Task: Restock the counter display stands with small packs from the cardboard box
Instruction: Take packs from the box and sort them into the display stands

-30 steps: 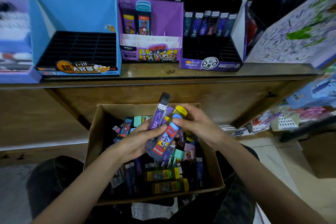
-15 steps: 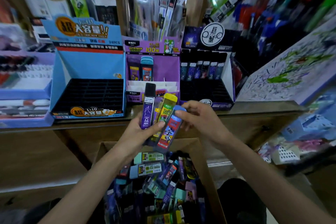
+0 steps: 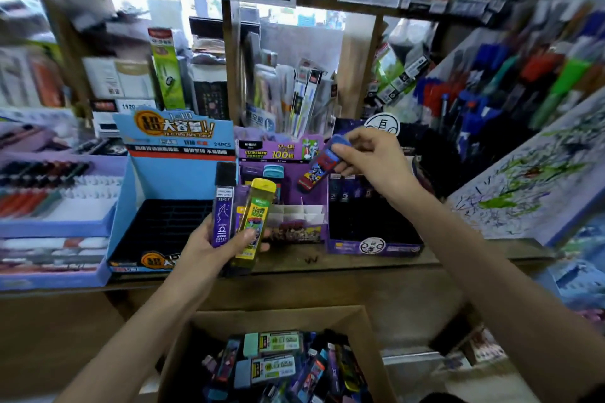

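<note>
Cardboard box sits at the bottom of the view, below the counter edge, open on top, with a jumble of loose packs inside: teal, purple, blue and yellow, lying at all angles. The wooden counter above it carries three stands side by side. The blue stand is on the left, its black slot grid showing no packs. The purple stand is in the middle, with white dividers in front and two capped packs upright in the back row. The dark stand is on the right, with a row of dark packs at the back. The left hand has its fingers curled round two packs held upright and fanned: a purple pack with a black cap and a yellow pack with a yellow cap, thumb pressed across the yellow one's front. There may be a third purple piece behind them, but I cannot tell. This hand is in front of the seam between the blue and purple stands. The right hand is raised higher, thumb and fingertips pinching the blue-capped end of a red-and-blue pack. That pack is tilted, lower end pointing down-left over the right rear part of the purple stand. It is motion-blurred, so I cannot tell whether it touches the stand. The rest of both hands' fingers are bent, not spread.
</note>
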Demonstrator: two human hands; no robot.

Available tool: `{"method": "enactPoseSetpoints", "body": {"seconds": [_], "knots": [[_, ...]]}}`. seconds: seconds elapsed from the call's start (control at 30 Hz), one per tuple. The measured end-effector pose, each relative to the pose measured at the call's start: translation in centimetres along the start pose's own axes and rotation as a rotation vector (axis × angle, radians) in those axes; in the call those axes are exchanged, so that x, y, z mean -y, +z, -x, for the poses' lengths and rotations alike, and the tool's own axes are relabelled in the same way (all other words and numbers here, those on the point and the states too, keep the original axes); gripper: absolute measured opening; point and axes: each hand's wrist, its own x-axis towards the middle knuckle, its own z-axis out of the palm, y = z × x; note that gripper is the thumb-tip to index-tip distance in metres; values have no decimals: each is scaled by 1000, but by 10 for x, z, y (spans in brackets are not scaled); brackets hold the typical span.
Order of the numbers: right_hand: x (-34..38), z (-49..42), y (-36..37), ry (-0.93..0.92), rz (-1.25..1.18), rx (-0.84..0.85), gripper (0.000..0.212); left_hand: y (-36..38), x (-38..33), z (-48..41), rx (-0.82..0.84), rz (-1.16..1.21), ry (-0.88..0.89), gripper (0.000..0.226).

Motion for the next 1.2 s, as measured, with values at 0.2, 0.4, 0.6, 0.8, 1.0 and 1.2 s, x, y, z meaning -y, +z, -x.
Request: {"method": "enactPoseSetpoints", "body": {"seconds": [0.2, 0.4, 0.6, 0.8, 1.0, 1.2], "knots": [[-5, -16, 52, -31, 153, 101, 9, -24, -7, 6, -67, 12, 26, 42], [-9, -20, 65, -56, 340, 176, 9, -35, -6, 15, -67, 15, 8, 46], [-5, -39, 41, -87, 399, 79, 7, -33, -7, 14, -65, -7, -2, 46], [-14, -37, 54, -115, 467, 109, 6, -27, -9, 14, -52, -17, -15, 50], [-26, -40, 54, -45, 489, 179, 8, -28, -9, 15, -51, -6, -31, 52], [-45, -24, 64, 39, 515, 81, 25, -29, -4, 13, -44, 25, -63, 45]]}}
